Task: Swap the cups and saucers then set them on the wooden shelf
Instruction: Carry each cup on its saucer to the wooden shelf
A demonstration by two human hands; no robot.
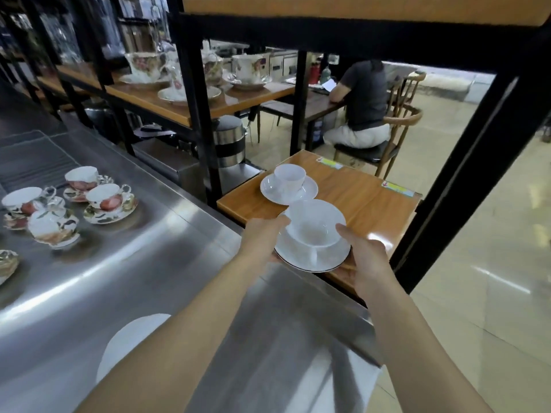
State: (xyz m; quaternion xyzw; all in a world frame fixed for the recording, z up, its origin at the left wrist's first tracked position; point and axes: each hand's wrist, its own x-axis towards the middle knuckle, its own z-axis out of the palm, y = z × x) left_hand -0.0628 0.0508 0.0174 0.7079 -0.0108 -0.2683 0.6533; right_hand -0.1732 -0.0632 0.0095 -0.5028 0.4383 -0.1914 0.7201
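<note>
A plain white cup (316, 225) stands on a white saucer (310, 257) with a dark rim, held just above the near edge of the wooden shelf (366, 204). My left hand (262, 239) grips the saucer's left edge, thumb on top. My right hand (362, 257) holds its right edge, thumb by the cup. A second white cup (289, 175) sits on its own white saucer (287, 190) further back on the same shelf.
Several floral cups and saucers (110, 201) stand on the steel counter (125, 263) at left. More floral teaware (247, 70) fills a higher wooden shelf. Black frame posts (202, 138) flank the shelf. A person (360, 99) sits at a table beyond.
</note>
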